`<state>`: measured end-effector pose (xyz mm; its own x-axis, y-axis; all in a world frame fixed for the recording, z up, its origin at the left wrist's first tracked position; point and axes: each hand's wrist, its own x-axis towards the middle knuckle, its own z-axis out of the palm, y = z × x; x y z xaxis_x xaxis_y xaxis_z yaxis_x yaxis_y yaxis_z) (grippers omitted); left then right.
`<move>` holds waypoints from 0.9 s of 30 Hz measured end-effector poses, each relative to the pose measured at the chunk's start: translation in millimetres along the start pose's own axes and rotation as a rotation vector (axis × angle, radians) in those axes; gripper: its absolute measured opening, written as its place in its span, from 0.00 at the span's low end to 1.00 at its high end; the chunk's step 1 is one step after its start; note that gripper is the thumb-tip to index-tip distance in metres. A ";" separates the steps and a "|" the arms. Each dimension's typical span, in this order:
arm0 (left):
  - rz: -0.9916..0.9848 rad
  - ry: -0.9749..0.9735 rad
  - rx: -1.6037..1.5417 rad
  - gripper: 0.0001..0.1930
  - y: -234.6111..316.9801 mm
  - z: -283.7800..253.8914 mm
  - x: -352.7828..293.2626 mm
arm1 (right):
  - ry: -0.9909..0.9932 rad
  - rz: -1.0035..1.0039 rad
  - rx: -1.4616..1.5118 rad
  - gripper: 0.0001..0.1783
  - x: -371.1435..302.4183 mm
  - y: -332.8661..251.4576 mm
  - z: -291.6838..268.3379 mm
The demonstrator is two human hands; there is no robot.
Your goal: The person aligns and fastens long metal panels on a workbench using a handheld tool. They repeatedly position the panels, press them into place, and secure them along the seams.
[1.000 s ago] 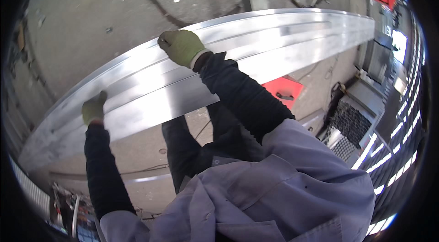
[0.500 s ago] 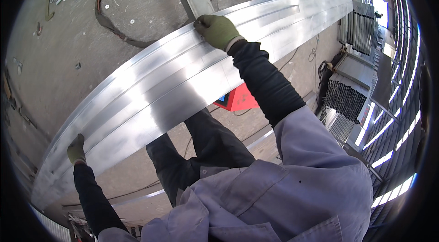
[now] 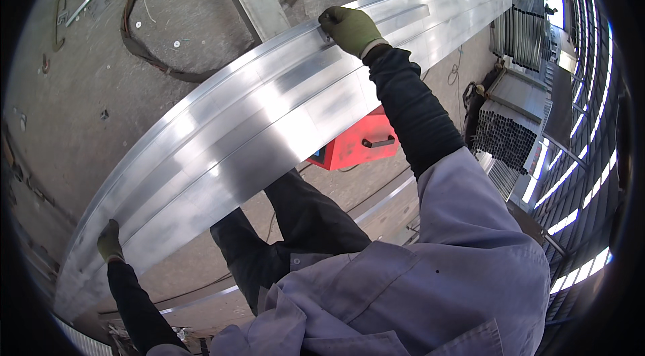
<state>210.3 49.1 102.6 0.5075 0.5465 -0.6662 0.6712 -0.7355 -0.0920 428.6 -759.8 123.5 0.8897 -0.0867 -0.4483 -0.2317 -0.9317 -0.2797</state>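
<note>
The panel (image 3: 275, 110) looks stiff and slick, best held by the far edge under the right hand (image 3: 353, 30), fingers (image 3: 330, 18) clenched there. Whether the left hand (image 3: 110, 242) grips, I can't tell.

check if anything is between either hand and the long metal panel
Nothing visible is, apart from the gloves: the left hand and right hand both appear directly against the long metal panel. The red box with a black handle shows past its near edge, clear of both hands.

There are two hands (image 3: 109, 242) (image 3: 351, 30) and one panel (image 3: 269, 110).
</note>
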 end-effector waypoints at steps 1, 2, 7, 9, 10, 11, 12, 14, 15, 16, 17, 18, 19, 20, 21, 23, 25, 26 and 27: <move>0.000 0.005 0.018 0.37 0.4 0.8 0.9 | 0.002 0.011 -0.002 0.17 1.9 6.7 -3.2; -0.003 0.013 0.038 0.37 -3.3 0.3 2.2 | -0.011 0.040 0.026 0.18 2.9 10.0 -6.3; 0.028 -0.007 -0.011 0.38 -9.2 3.4 7.1 | 0.028 0.163 0.344 0.20 3.3 24.1 -7.5; 0.026 -0.016 0.002 0.38 -9.3 4.0 8.7 | 0.106 0.162 0.517 0.21 -1.2 21.9 -1.8; 0.017 -0.014 0.027 0.37 -8.9 4.6 10.5 | 0.152 0.141 0.582 0.21 -4.9 20.3 2.1; 0.000 -0.008 0.052 0.37 -12.0 3.1 10.1 | 0.193 0.113 0.651 0.20 -7.2 16.2 7.0; -0.005 0.000 0.063 0.37 -15.9 1.0 8.2 | 0.183 0.104 0.640 0.20 -11.3 5.2 7.1; -0.003 0.012 0.079 0.36 -18.7 -0.6 9.3 | 0.175 0.088 0.610 0.18 -16.2 -10.2 -2.2; -0.002 -0.005 0.079 0.36 -18.8 0.0 10.5 | 0.096 0.169 0.547 0.18 -13.8 2.8 3.6; -0.003 -0.021 0.079 0.36 -19.9 0.5 10.4 | 0.089 0.185 0.570 0.18 -16.7 6.2 3.7; -0.004 -0.035 0.079 0.36 -22.0 1.4 12.1 | 0.081 0.198 0.595 0.18 -18.8 8.4 5.0; -0.009 -0.029 0.074 0.36 -23.1 2.7 15.4 | 0.074 0.211 0.621 0.17 -20.0 9.9 6.3; -0.015 -0.024 0.070 0.36 -23.8 4.0 19.5 | 0.124 0.129 0.662 0.17 -12.3 13.0 9.9; -0.022 -0.021 0.068 0.36 -24.5 4.9 19.8 | 0.133 0.111 0.698 0.17 -9.8 9.9 10.6; -0.025 -0.020 0.073 0.36 -25.8 5.2 19.3 | 0.141 0.092 0.733 0.17 -7.2 6.9 11.0; -0.026 -0.018 0.077 0.35 -24.1 4.8 19.3 | 0.150 0.105 0.766 0.17 -3.0 9.7 8.3; 0.010 -0.036 0.062 0.35 -18.7 5.5 17.8 | 0.073 0.216 0.786 0.17 -9.6 21.7 10.5; 0.020 -0.041 0.056 0.34 -25.8 3.9 15.4 | 0.026 0.266 0.801 0.17 -12.5 17.5 10.0; 0.027 -0.031 0.035 0.34 -31.8 2.2 14.9 | 0.033 0.233 0.739 0.16 -11.7 13.9 7.8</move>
<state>195.3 79.7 93.9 0.5079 0.5139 -0.6913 0.6379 -0.7637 -0.0991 411.9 -769.0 118.3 0.7942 -0.2729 -0.5430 -0.6065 -0.4116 -0.6802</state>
